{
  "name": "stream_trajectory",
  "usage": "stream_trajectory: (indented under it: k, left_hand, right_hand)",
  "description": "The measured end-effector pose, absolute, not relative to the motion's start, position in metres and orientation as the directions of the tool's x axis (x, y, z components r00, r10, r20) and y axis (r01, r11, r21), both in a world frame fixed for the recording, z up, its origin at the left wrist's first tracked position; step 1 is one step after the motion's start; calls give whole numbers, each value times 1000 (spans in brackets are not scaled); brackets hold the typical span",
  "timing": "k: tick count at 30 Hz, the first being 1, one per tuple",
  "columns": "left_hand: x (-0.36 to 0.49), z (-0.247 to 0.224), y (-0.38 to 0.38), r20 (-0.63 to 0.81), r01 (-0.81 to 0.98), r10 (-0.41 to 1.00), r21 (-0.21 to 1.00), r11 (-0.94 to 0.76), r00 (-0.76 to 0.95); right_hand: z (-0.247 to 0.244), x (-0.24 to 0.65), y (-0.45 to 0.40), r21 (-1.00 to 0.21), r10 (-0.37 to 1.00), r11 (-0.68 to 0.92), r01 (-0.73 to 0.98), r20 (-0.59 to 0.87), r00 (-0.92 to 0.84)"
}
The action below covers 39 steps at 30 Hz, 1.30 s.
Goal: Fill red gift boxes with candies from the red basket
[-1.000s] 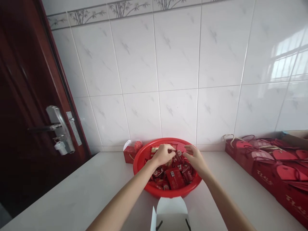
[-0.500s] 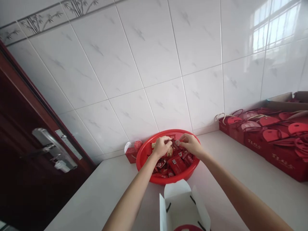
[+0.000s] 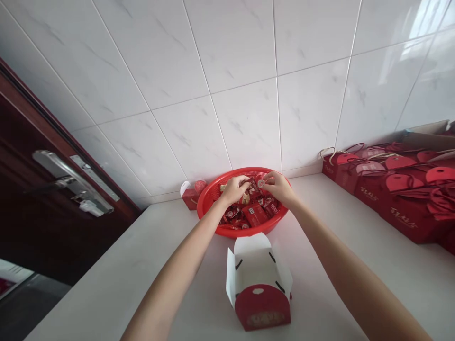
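Observation:
A red plastic basket (image 3: 227, 232) full of red and gold wrapped sweets (image 3: 256, 215) stands against the wall. Over its left part is my left hand (image 3: 235, 189), fingers pinched at a small dark red packet (image 3: 253, 187). My right hand (image 3: 277, 185) is over the right part, its thumb and fingertips closed on a small red wrapped sweet (image 3: 261, 183) with a round pale mark. Nearer to me an open red box (image 3: 263, 308) with a white inside stands upright, flaps spread, touched by neither hand.
Several filled red gift boxes (image 3: 377, 189) with cord handles line the right side of the white counter (image 3: 199, 284). A small red box (image 3: 190, 198) stands left of the basket. A wooden door with a metal handle (image 3: 71, 180) is at the left.
The view has tilted down, so the basket appears higher and more of the open box shows. Both hands remain over the sweets in nearly the same pose.

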<state>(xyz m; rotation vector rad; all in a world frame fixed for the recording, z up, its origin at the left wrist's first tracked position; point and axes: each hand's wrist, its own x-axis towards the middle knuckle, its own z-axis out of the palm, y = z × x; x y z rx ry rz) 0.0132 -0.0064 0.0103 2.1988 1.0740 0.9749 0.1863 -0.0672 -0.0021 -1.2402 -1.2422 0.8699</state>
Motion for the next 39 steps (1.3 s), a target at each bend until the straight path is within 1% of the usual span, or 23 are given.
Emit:
stream_trajectory:
  k: [4, 8, 11, 16, 24, 29, 31, 33, 36, 39]
  left_hand:
    - [12, 11, -7, 409, 421, 794, 687, -592, 450]
    - [11, 12, -7, 461, 364, 772, 694, -621, 438]
    - [10, 11, -6, 513, 312, 747, 692, -651, 422]
    - [8, 9, -4, 638, 205, 662, 641, -739, 394]
    - [8, 7, -7, 676, 208, 632, 604, -770, 379]
    - [12, 7, -11, 674, 261, 569, 509, -820, 472]
    - [13, 8, -14, 668, 288, 541, 459, -840, 511]
    - [14, 10, -17, 651, 319, 539, 435, -842, 534]
    - [15, 12, -19, 560, 487, 651, 435, -757, 512]
    - [14, 9, -17, 421, 642, 738, 373, -671, 527]
  right_hand:
    - [1, 186, -69, -986, 979, 131, 107, 145, 141]
    - [3, 184, -67, -992, 983, 119, 42, 124, 132]
    - [5, 183, -66, -993, 980, 110, -31, 103, 170]
    - [12, 182, -68, -987, 975, 69, -146, 36, 218]
    - [19, 181, -70, -950, 987, 27, -312, -25, 159]
    - [19, 182, -70, -924, 997, 5, -381, -23, 69]
    - [18, 183, -71, -915, 997, 14, -403, -20, 79]
    - [16, 183, -70, -901, 993, 35, -433, -18, 117]
    - [13, 185, -66, -865, 983, 71, -496, -24, 183]
    - [12, 186, -62, -818, 975, 89, -568, -45, 218]
